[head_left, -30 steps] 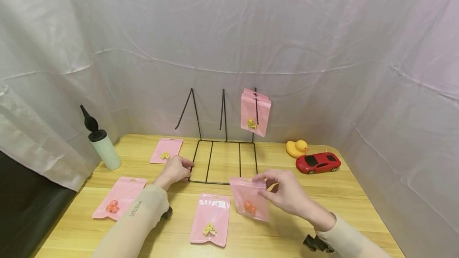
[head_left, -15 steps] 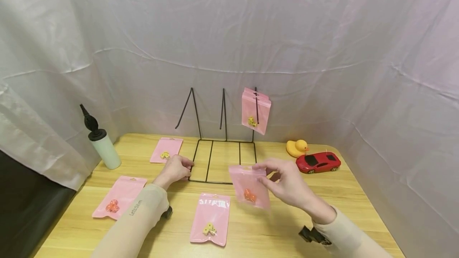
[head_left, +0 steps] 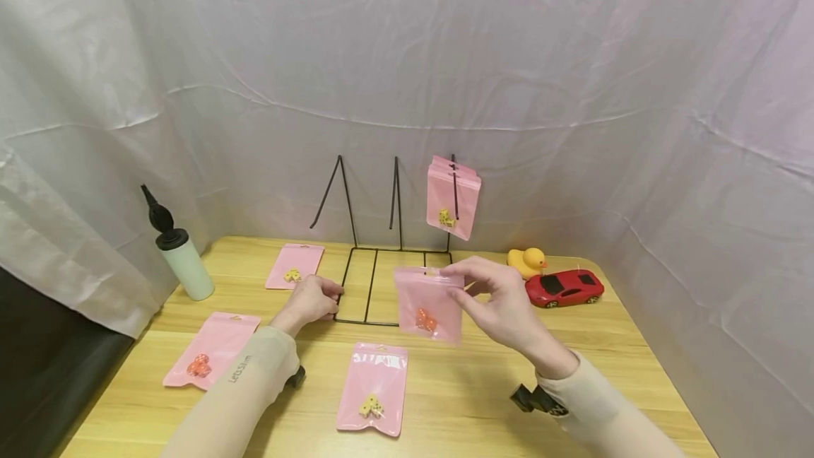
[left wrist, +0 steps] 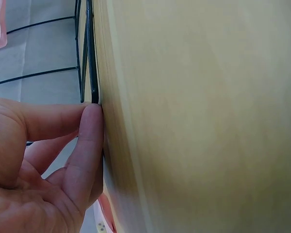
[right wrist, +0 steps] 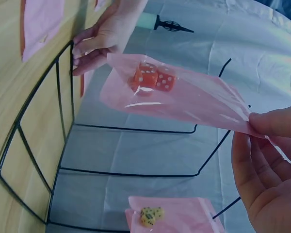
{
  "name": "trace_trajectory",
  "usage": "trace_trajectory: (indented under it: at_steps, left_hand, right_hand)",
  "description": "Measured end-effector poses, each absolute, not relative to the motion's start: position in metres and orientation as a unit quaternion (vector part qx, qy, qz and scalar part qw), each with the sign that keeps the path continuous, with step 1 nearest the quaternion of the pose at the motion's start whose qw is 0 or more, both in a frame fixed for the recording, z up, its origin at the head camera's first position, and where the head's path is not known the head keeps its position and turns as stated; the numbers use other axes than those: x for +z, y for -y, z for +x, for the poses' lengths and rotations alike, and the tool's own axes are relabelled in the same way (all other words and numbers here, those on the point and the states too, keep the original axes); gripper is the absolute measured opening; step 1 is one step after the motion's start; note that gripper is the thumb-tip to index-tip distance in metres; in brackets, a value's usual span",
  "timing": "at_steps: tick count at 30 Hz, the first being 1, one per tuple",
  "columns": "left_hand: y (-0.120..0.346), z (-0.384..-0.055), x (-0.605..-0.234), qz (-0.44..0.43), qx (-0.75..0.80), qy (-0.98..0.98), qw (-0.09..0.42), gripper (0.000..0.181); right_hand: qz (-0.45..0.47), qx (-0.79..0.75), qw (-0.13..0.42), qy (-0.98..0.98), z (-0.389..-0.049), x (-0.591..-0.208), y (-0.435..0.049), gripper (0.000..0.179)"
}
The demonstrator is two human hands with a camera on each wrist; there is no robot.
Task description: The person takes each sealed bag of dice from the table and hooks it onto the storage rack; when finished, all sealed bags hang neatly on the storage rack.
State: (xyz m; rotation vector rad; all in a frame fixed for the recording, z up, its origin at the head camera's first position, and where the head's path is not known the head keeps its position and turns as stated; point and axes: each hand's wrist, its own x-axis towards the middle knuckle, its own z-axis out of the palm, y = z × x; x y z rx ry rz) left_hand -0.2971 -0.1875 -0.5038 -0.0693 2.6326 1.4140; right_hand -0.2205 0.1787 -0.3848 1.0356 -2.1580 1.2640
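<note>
My right hand (head_left: 502, 299) pinches the top right corner of a pink zip bag (head_left: 429, 302) holding red-orange dice (right wrist: 153, 77). The bag hangs above the front part of a black wire rack (head_left: 371, 287). With thumb and fingers, my left hand (head_left: 309, 300) grips the rack's base wire at the front left corner, also plain in the left wrist view (left wrist: 53, 145). Pink bags with yellow dice (head_left: 454, 196) hang on the rack's right hook; the left and middle hooks carry nothing.
A pink bag with yellow dice (head_left: 374, 380) lies in front, another (head_left: 295, 260) behind my left hand. A bag with red dice (head_left: 219, 338) lies at left. A hand pump (head_left: 187, 267) stands far left; a rubber duck (head_left: 524, 263) and red toy car (head_left: 564, 288) are at right.
My right hand has lifted the bag of red-orange dice up and away from me, slightly leftward, over the rack's base. My left hand has stayed on the rack.
</note>
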Motion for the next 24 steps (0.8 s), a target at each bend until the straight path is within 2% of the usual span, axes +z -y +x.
trace_trajectory:
  at_steps: [13, 24]
  left_hand:
    - [0.187, -0.296, -0.502, -0.018, 0.469, -0.880, 0.079, 0.047]
    - [0.187, -0.298, -0.503, -0.018, 0.465, -0.882, 0.081, 0.046]
  right_hand:
    - [0.404, 0.492, 0.240, 0.733, -0.238, -0.377, -0.159, 0.029]
    - [0.404, 0.520, 0.239, 0.714, -0.245, -0.372, -0.145, 0.025]
